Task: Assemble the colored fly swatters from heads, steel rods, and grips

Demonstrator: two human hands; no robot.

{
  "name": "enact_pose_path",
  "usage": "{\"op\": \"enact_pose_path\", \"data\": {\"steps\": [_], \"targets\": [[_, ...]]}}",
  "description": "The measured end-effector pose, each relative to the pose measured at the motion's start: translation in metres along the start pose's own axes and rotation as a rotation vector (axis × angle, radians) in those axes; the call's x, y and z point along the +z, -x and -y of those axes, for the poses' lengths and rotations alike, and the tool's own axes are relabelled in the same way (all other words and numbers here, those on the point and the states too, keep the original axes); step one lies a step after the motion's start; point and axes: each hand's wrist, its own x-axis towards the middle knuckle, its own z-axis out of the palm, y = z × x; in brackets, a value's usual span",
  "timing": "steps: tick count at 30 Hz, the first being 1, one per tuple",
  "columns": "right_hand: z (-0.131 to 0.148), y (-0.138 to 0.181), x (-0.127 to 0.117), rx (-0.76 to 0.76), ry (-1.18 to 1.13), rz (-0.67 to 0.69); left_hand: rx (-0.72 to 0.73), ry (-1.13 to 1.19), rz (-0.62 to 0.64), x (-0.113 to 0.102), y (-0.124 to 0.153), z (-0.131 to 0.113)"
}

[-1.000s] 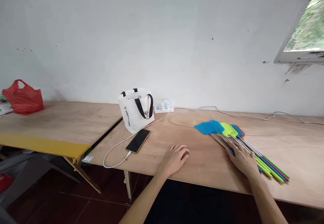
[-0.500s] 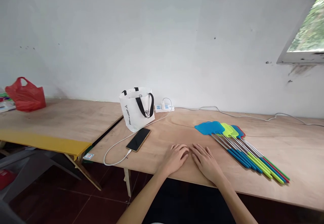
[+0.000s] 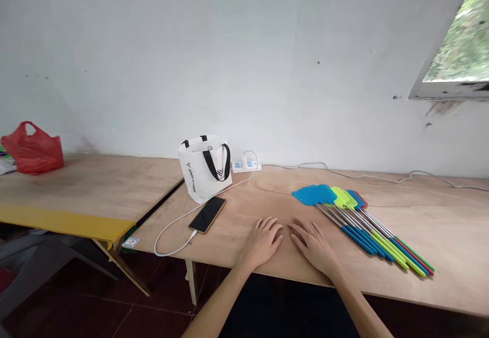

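My left hand (image 3: 262, 240) lies flat on the plywood table (image 3: 439, 236), fingers spread, holding nothing. Right beside it my right hand (image 3: 314, 244) also rests flat and open on the wood. Several fly swatters (image 3: 355, 221) with blue, green and red heads and handles lie in a neat row just right of my right hand, untouched. A black phone (image 3: 208, 214) on a white charging cable (image 3: 171, 226) lies to the left of my left hand.
A white tote bag (image 3: 205, 167) with black handles stands behind the phone, next to a white power strip (image 3: 246, 165) by the wall. A second table (image 3: 76, 190) with a yellow edge adjoins on the left, bearing a red plastic bag (image 3: 32, 148).
My right hand left the fly swatters' handles and slid left to rest flat beside my left hand. The left hand stayed put.
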Motion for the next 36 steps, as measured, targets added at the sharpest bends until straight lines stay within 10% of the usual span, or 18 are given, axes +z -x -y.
{"op": "enact_pose_path", "data": {"steps": [11, 36], "targets": [[-0.108, 0.028, -0.032, 0.610, 0.371, -0.036, -0.010, 0.040, 0.017, -0.001, -0.001, 0.000], [-0.076, 0.018, -0.052, 0.648, 0.455, 0.048, -0.040, 0.051, 0.014, -0.004, -0.001, -0.002]]}}
